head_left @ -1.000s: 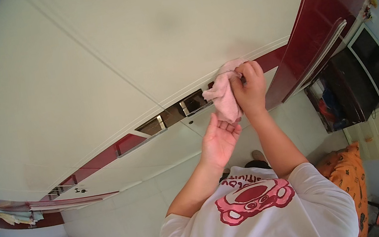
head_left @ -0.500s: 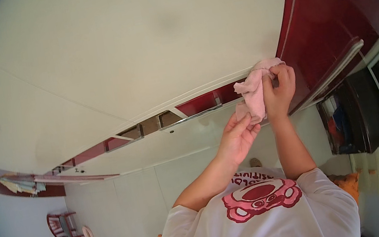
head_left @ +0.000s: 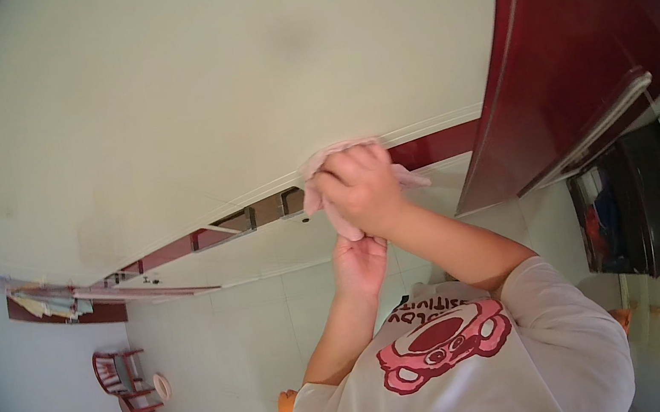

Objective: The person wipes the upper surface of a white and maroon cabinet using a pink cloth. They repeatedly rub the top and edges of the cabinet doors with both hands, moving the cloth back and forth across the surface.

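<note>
Pink cloth [head_left: 338, 215] on wht cabinet [head_left: 247, 116] edge, red chairs [head_left: 121, 372] by L wall [head_left: 41, 398].

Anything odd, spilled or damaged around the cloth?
A faint grey smudge sits over the white cupboard, probably on the lens, since it holds its picture position while the view shifts. No spill or damage shows around the pink cloth.

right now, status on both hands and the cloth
Right hand gripping pink cloth at the pale panel's edge. Left hand just below, grip unclear. Dark recess close on cloth's left.
</note>
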The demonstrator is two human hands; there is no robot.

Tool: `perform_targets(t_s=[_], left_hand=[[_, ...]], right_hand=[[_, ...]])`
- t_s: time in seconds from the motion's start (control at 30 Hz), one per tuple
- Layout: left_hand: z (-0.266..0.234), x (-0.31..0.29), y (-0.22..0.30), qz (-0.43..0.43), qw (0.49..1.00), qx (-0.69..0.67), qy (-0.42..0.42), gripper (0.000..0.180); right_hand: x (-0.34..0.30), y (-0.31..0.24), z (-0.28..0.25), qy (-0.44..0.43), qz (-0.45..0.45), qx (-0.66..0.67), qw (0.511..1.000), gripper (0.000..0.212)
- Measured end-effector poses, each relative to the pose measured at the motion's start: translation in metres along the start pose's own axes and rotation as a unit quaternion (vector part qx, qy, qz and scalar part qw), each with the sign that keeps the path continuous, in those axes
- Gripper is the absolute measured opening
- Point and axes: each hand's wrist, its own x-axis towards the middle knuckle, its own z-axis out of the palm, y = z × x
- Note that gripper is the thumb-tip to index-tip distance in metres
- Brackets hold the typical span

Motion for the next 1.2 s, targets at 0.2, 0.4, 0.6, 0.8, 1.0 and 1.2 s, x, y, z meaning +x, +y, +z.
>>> perform_targets(t_s=[0.2,0.4,0.6,0.8,1.0,1.2], left_hand=[[0.002,0.011,-0.004,-0.109,0.989,-0.062,-0.078,0.031],[0.046,0.018,-0.036,-0.233,0.966,-0.061,-0.094,0.031],[0.06,0.019,-0.063,-0.245,0.955,0.066,-0.155,0.029],[0.023,0.024,-0.054,-0.161,0.984,0.046,-0.067,0.032],[0.003,0.019,-0.043,-0.167,0.983,0.042,-0.066,0.029],[-0.015,0.025,-0.067,-0.205,0.976,0.078,0.016,0.023]], right_hand=[[-0.005,0.015,-0.017,-0.001,0.004,-0.043,0.999,0.014],[-0.032,0.068,-0.085,0.028,0.101,-0.146,0.984,0.018],[-0.048,0.079,-0.102,0.127,0.257,-0.107,0.952,0.018],[-0.05,0.05,-0.067,-0.004,0.131,-0.035,0.991,0.021],[-0.065,0.051,-0.043,-0.006,0.07,-0.047,0.996,0.028],[-0.112,0.064,-0.045,-0.038,0.133,-0.033,0.99,0.023]])
